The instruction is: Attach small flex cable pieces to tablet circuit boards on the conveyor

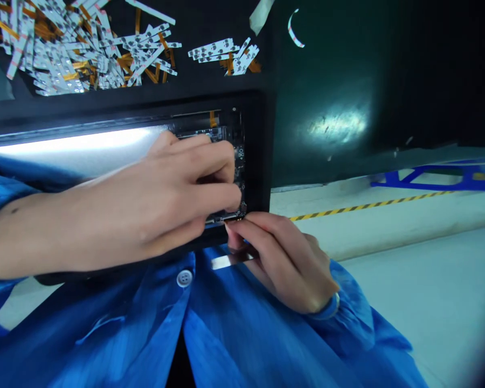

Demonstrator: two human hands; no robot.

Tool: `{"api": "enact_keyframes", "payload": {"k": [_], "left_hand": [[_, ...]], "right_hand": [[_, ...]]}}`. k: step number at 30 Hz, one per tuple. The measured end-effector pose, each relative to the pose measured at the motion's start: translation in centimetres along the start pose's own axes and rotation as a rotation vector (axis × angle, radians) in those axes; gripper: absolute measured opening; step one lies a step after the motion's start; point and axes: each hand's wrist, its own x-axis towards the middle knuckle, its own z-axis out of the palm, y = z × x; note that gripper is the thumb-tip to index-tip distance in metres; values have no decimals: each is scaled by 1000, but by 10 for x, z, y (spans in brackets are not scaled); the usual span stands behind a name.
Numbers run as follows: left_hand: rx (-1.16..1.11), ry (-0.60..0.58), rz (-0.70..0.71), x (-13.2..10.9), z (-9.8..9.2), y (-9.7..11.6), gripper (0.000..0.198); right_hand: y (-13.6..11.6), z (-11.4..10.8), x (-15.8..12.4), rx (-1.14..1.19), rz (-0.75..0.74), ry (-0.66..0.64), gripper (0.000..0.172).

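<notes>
The left hand (173, 188) is arching over a dark circuit board (239, 172) that is sitting inside a black frame (258, 151), its fingers (210, 161) gathering narrowly on the board's face. The right hand (283, 264) is rising just below the frame's lower corner, its fingertips (231, 229) meeting the board's edge, though the fingers are hiding too much to tell whether they are gripping it. White flex strips with orange tails (76, 54) are lying heaped beyond the frame's top edge. Past its right edge, open room is stretching across a pale floor (388, 242) marked with hazard tape (367, 207).
</notes>
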Motion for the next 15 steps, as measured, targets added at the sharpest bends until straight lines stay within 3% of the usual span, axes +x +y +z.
{"api": "enact_keyframes", "payload": {"k": [6, 10, 15], "left_hand": [[31, 7, 76, -4, 0, -2, 30], [38, -7, 114, -5, 4, -2, 32], [254, 32, 164, -1, 13, 3, 19]], "right_hand": [[-4, -6, 8, 30, 63, -85, 11], [2, -8, 11, 124, 153, -49, 10], [22, -5, 16, 276, 323, -38, 27]]}}
